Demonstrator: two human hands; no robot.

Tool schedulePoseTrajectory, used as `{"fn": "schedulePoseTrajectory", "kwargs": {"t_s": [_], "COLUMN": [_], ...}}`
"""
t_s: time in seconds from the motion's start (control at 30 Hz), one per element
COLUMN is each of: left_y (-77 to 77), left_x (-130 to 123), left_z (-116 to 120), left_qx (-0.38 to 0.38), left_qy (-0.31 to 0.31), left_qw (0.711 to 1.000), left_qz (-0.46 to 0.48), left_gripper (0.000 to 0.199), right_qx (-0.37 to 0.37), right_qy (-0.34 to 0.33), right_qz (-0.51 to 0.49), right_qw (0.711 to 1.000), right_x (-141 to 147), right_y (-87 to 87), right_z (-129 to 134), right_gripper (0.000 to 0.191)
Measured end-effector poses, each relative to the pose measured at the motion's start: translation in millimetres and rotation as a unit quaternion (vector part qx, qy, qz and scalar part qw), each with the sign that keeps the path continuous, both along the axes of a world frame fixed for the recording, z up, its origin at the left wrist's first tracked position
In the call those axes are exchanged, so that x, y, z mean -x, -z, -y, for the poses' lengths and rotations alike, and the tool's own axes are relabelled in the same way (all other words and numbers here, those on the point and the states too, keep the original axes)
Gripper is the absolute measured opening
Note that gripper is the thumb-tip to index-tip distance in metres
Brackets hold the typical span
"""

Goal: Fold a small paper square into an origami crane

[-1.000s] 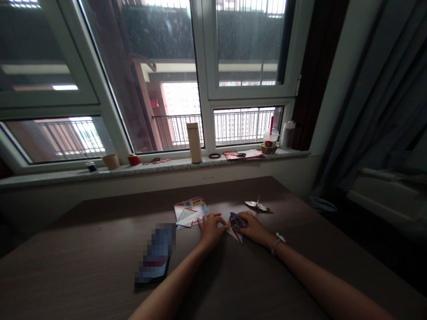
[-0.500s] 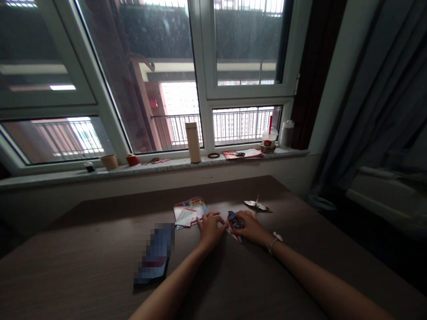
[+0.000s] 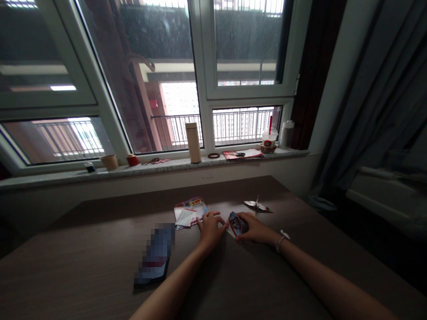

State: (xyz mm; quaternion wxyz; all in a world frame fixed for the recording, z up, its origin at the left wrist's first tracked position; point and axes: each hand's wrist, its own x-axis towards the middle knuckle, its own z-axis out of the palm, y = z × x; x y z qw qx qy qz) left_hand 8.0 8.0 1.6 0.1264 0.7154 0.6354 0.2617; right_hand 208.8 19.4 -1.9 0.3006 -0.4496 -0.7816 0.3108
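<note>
A small folded paper, dark and colourful with a red and white edge, is on the brown table between my hands. My right hand grips its right side, thumb at the near edge and fingers at the far edge. My left hand pinches the paper's left corner between thumb and forefinger, its other fingers bent over the table. Left of my left hand, a white folded piece lies on printed sheets. A folded paper crane rests beyond my right hand.
A dark phone-like object, partly pixelated, lies on the table left of my left forearm. Along the windowsill stand a beige flask, a paper cup, a drink cup with a red straw, and scissors on red papers.
My right hand has shifted slightly right and its grip has widened across the paper. The paper has turned and shows more of its printed face. My left hand has hardly moved.
</note>
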Motion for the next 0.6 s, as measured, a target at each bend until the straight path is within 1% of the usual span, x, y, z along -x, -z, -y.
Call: {"fn": "schedulePoseTrajectory", "kwargs": {"t_s": [0.13, 0.2, 0.3, 0.4, 0.5, 0.6], "left_y": [1.0, 1.9, 4.0, 4.8, 3.4, 1.6], "left_x": [0.1, 0.2, 0.5, 0.2, -0.8, -1.3], "left_z": [-0.4, -0.7, -1.6, -2.2, -1.8, -0.7], "left_qx": [0.001, -0.002, -0.009, -0.012, -0.006, 0.001], "left_qy": [0.005, 0.015, 0.029, 0.041, 0.048, 0.050], "left_qw": [1.000, 0.999, 0.999, 0.999, 0.998, 0.998], "left_qz": [0.023, 0.031, 0.034, 0.034, 0.033, 0.031], "left_gripper": [0.008, 0.008, 0.007, 0.006, 0.006, 0.006], "right_qx": [-0.012, -0.033, -0.071, -0.092, -0.101, -0.094], "right_qy": [0.030, 0.043, 0.056, 0.050, 0.043, 0.055], "right_qz": [-0.080, -0.107, -0.129, -0.139, -0.136, -0.130], "right_qw": [0.996, 0.993, 0.987, 0.985, 0.985, 0.986], "right_x": [5.9, 9.0, 12.3, 14.2, 15.1, 15.3], "right_y": [4.7, 5.0, 4.4, 4.6, 5.2, 5.4], "right_z": [-3.2, -5.3, -7.3, -8.2, -8.5, -8.6], "right_gripper": [0.038, 0.027, 0.023, 0.021, 0.015, 0.014]}}
